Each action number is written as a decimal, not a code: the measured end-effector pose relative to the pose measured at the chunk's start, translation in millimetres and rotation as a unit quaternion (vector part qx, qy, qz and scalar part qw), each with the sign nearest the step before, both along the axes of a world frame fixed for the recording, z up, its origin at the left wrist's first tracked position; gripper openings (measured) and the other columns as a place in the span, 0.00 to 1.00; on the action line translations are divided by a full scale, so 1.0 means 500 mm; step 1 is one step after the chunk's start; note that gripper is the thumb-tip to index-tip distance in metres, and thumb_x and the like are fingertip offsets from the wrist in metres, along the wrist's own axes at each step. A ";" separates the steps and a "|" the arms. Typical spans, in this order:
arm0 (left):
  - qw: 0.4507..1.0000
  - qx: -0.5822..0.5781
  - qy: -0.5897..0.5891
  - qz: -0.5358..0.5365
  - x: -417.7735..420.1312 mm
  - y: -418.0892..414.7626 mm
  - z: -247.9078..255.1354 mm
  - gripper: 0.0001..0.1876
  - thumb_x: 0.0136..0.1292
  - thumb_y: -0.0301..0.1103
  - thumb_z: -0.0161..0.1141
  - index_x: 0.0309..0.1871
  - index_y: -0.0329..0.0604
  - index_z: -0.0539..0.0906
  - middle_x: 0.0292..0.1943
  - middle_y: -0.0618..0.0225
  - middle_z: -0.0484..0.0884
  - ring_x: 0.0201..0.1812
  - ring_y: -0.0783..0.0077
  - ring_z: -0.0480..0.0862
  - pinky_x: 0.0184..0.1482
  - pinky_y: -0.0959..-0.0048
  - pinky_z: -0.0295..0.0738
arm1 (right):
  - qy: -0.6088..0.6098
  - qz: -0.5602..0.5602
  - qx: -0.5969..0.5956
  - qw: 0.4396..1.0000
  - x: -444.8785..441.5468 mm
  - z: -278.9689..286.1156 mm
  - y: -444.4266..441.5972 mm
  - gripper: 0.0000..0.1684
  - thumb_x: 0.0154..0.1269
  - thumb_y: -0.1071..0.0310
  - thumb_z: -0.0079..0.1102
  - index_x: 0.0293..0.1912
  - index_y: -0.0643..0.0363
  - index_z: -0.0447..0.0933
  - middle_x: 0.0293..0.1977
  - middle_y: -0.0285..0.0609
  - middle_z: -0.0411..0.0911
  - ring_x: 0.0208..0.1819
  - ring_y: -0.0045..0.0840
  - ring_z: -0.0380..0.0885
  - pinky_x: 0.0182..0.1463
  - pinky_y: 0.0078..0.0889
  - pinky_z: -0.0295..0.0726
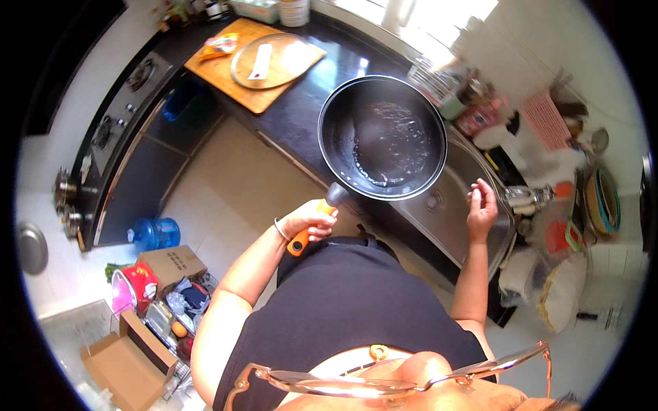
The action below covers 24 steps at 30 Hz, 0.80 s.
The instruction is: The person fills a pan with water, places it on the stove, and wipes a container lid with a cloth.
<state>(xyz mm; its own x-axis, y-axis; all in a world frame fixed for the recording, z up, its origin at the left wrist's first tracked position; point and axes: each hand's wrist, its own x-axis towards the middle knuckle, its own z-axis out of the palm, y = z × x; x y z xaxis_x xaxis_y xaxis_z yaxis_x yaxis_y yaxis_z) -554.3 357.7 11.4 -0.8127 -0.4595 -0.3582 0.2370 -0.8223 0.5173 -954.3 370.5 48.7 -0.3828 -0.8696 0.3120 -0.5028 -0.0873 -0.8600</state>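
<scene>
My left hand [311, 221] is closed around the orange handle of a dark frying pan [383, 137]. The pan is held up over the counter and the near edge of the sink, with a little clear liquid and wet streaks inside. My right hand [482, 200] is over the steel sink [457, 180], right of the pan, its fingers loosely curled with nothing seen in them. Behind the pan, a round glass lid [288, 64] with a white handle lies on a wooden cutting board [257, 103], beside an orange packet [218, 46].
A gas stove [115, 108] runs along the left counter. On the floor at left are a blue water bottle [157, 234] and cardboard boxes [123, 365]. A dish rack [432, 82], bottles and a faucet [529, 198] line the sink's far side.
</scene>
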 end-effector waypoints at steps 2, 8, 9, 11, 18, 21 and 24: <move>0.999 -0.018 -0.007 0.033 0.086 0.001 0.013 0.09 0.56 0.28 0.59 0.34 0.44 0.68 0.17 0.76 0.65 0.13 0.86 0.64 0.14 0.84 0.62 | -0.053 0.046 -0.001 0.997 0.103 -0.030 -0.041 0.14 0.65 0.74 0.50 0.51 0.60 0.73 0.39 0.35 0.77 0.34 0.13 0.74 0.37 0.15 0.74; 0.990 -0.024 -0.014 0.140 0.352 0.026 0.037 0.09 0.56 0.26 0.58 0.33 0.44 0.67 0.17 0.75 0.65 0.13 0.86 0.64 0.14 0.84 0.62 | -0.133 0.176 0.030 0.975 0.416 -0.059 -0.151 0.13 0.65 0.75 0.50 0.50 0.61 0.73 0.38 0.37 0.77 0.31 0.12 0.74 0.33 0.12 0.73; 0.986 -0.020 -0.017 0.162 0.395 0.033 0.040 0.08 0.56 0.26 0.58 0.32 0.44 0.67 0.17 0.76 0.65 0.13 0.85 0.64 0.14 0.84 0.62 | -0.134 0.196 0.034 0.971 0.463 -0.065 -0.169 0.13 0.65 0.76 0.50 0.50 0.61 0.74 0.37 0.37 0.77 0.30 0.13 0.74 0.32 0.13 0.73; 0.979 -0.011 -0.013 0.203 0.471 0.044 0.047 0.08 0.56 0.25 0.57 0.31 0.44 0.67 0.17 0.76 0.64 0.13 0.85 0.64 0.14 0.85 0.61 | -0.122 0.223 0.044 0.966 0.544 -0.074 -0.200 0.13 0.65 0.75 0.50 0.49 0.61 0.74 0.37 0.37 0.78 0.30 0.13 0.74 0.32 0.13 0.73; 0.936 0.007 0.035 0.349 0.678 0.036 0.037 0.08 0.58 0.26 0.56 0.37 0.42 0.69 0.18 0.78 0.64 0.14 0.89 0.65 0.14 0.87 0.64 | -0.148 0.327 0.120 0.926 0.760 -0.127 -0.333 0.14 0.66 0.74 0.50 0.51 0.63 0.71 0.34 0.37 0.77 0.25 0.13 0.72 0.28 0.13 0.71; 0.914 0.000 0.044 0.403 0.752 0.004 0.026 0.08 0.58 0.27 0.56 0.37 0.41 0.69 0.19 0.78 0.65 0.14 0.91 0.65 0.15 0.88 0.65 | -0.138 0.346 0.152 0.915 0.851 -0.126 -0.407 0.14 0.66 0.73 0.50 0.51 0.63 0.71 0.33 0.37 0.76 0.25 0.13 0.72 0.28 0.14 0.71; 0.890 -0.013 0.054 0.453 0.825 -0.043 0.021 0.08 0.59 0.27 0.56 0.38 0.41 0.69 0.20 0.78 0.65 0.14 0.91 0.65 0.15 0.89 0.65 | -0.145 0.374 0.156 0.903 0.936 -0.143 -0.499 0.13 0.67 0.72 0.49 0.50 0.63 0.71 0.32 0.37 0.76 0.26 0.13 0.72 0.28 0.14 0.71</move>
<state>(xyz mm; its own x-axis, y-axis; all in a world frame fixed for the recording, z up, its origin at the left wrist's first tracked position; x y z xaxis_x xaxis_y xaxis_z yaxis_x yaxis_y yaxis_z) -142.0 336.0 21.9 -0.1333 -0.9506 -0.2805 0.8462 -0.2565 0.4671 -486.3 120.9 -22.6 0.3216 -0.9468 -0.0120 -0.1541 -0.0399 -0.9872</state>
